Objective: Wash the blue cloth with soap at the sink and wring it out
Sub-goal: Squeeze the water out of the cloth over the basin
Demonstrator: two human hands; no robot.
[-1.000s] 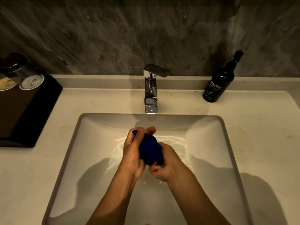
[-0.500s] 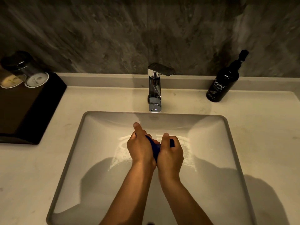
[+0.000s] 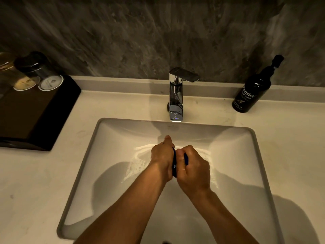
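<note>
Both my hands are pressed together over the middle of the white sink [image 3: 112, 155], below the chrome tap [image 3: 176, 99]. The blue cloth [image 3: 174, 165] is squeezed between them, and only a thin dark blue strip shows between the palms and by my right fingers. My left hand [image 3: 162, 156] is closed on the cloth's left side. My right hand [image 3: 193, 170] grips it from the right. Soapy foam lies on the basin floor around my hands. No water stream is visible from the tap.
A black hand wash pump bottle [image 3: 253, 90] stands on the counter at the back right. A black tray [image 3: 35, 118] with two capped glasses [image 3: 40, 74] sits at the left. The pale counter [image 3: 288, 147] surrounds the basin.
The bunched cloth, clearly visible a second ago, is now squeezed almost out of sight between my hands. My right hand has rolled over on top of it.
</note>
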